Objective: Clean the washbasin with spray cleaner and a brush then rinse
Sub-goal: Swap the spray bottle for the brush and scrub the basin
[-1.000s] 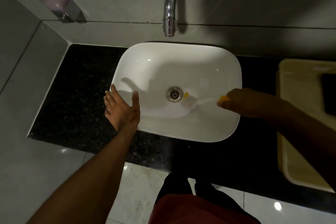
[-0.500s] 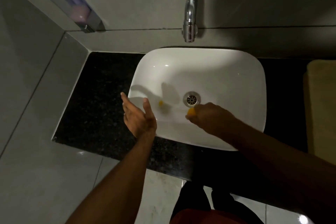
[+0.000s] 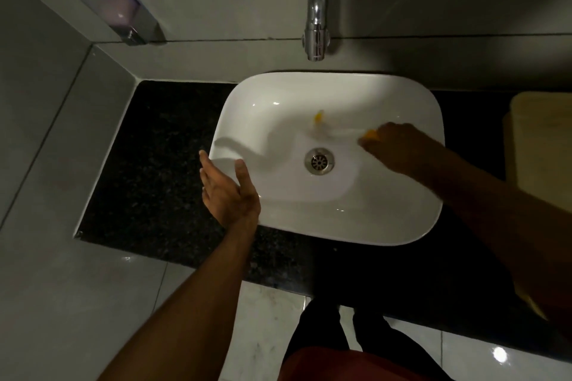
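Note:
A white washbasin (image 3: 387,226) sits on a black stone counter (image 3: 161,170), with a metal drain (image 3: 319,161) in its middle. My right hand (image 3: 399,148) is inside the bowl at the right, closed around a small white brush with yellow ends; its blurred head (image 3: 318,120) lies on the far slope of the bowl behind the drain. My left hand (image 3: 229,192) rests open against the basin's left rim, fingers apart, holding nothing. No spray cleaner is in view.
A chrome tap (image 3: 317,25) hangs from the back wall over the basin. A soap dispenser (image 3: 114,6) is mounted on the wall at the upper left. A pale yellow tub (image 3: 538,139) stands on the counter at the right. Grey tiled walls enclose the left side.
My right hand has swept the brush from the left near side of the bowl to the far side behind the drain. My left hand has stayed on the left rim.

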A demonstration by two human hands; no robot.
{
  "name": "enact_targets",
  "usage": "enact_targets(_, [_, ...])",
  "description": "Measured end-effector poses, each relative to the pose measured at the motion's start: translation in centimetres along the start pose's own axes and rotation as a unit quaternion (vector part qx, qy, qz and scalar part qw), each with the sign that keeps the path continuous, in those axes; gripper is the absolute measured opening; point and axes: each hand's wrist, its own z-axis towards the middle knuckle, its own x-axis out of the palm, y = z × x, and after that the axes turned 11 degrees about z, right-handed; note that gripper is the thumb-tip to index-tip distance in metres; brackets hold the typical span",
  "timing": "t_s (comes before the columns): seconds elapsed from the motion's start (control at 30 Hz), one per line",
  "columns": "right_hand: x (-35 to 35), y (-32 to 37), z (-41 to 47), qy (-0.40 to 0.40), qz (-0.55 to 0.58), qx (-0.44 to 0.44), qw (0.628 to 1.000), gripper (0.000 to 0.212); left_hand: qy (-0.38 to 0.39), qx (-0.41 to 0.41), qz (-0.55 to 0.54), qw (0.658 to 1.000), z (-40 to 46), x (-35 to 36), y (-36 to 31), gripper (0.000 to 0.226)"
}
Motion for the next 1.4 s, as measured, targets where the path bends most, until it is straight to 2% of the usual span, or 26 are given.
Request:
enact_targets(0.17, [6.7, 8.4, 0.4, 0.025, 0.009, -0.092, 0.995, 0.040, -0.007, 0.001, -0.002, 1.000, 0.0, 0.0, 0.0, 0.080])
enact_targets(0.3, [6.7, 6.2, -4.5, 0.105, -0.042, -0.191, 0.975, 0.034, -0.002, -0.002, 0.001, 1.000, 0.0, 0.0, 0.0, 0.081])
enact_targets(0.33, [5.7, 4.2, -5.6, 0.120, -0.044, -0.186, 0.974, 0.036, -0.003, -0.002, 0.001, 1.000, 0.1, 0.0, 0.0, 0.081])
enact_targets(0.47, [-0.7, -3.4, -6.0, 0.165, -0.053, -0.073, 0.982, 0.051, -0.008, -0.005, 0.009, 1.000, 0.1, 0.0, -0.1, 0.081])
enact_targets(0.57, [-5.2, -5.6, -2.7, 0.095, -0.043, 0.006, 0.995, 0.052, 0.000, -0.002, 0.015, 1.000, 0.0, -0.2, -0.2, 0.082])
enact_targets(0.67, [-6.1, -3.6, 0.9, 0.022, -0.040, 0.042, 0.998, 0.063, 0.007, -0.008, 0.022, 1.000, -0.1, -0.4, -0.3, 0.083])
enact_targets(0.73, [-4.4, -0.4, 2.2, 0.002, -0.015, 0.029, 0.999, 0.060, 0.013, -0.006, 0.023, 1.000, -0.2, -0.3, -0.5, 0.083])
enact_targets(0.87, [1.6, 7.0, 1.9, 0.031, 0.052, -0.013, 0.998, 0.041, -0.006, -0.004, 0.053, 0.999, -0.2, 0.5, -0.2, 0.085])
enact_targets(0.97, [5.7, 10.0, 0.0, 0.039, 0.087, -0.021, 0.995, 0.038, -0.018, -0.008, 0.047, 0.999, 0.0, 1.3, 0.3, 0.085])
enact_targets(1.07, [5.4, 9.6, -0.7, 0.008, 0.058, -0.022, 0.998, 0.034, -0.028, -0.004, 0.028, 0.999, 0.3, 1.4, 0.7, 0.083])
enact_targets(1.17, [1.5, 6.4, -0.7, -0.067, 0.006, 0.006, 0.998, 0.029, -0.019, 0.003, 0.030, 0.999, 0.3, 0.9, 0.5, 0.084])
enact_targets(1.23, [-1.0, 3.9, -1.8, -0.085, -0.043, 0.017, 0.995, 0.028, -0.013, -0.004, 0.034, 0.999, 0.1, 0.7, 0.5, 0.083])
enact_targets(1.4, [-6.2, -2.2, -8.4, -0.027, -0.159, 0.063, 0.985, 0.025, -0.020, -0.003, 0.042, 0.999, 0.1, 1.1, 0.5, 0.078])
